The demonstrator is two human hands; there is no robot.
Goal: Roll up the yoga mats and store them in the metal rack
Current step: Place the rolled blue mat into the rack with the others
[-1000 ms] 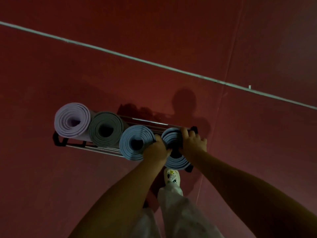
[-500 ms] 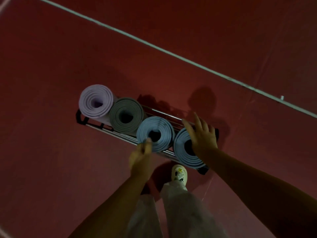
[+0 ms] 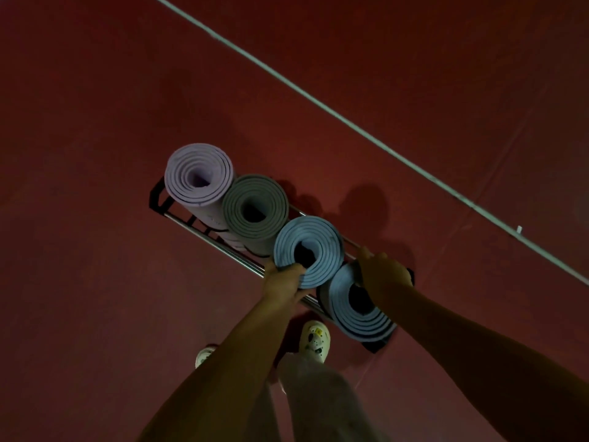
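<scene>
Dim red floor (image 3: 95, 282) swallows the metal rack (image 3: 204, 232) beneath four rolled mats; left hand (image 3: 282, 282) grips one blue mat (image 3: 307, 250), right hand (image 3: 382, 275) curls over another (image 3: 357, 317).

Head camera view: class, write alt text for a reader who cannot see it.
Four rolled yoga mats stand upright in a metal rack on a red floor: lilac, grey, two blue. The left hand grips one blue mat; the right hand grips the other.

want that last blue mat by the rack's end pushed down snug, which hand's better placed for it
Right. The right hand already rests on the end mat; the left hand grips the neighbouring blue mat.
</scene>
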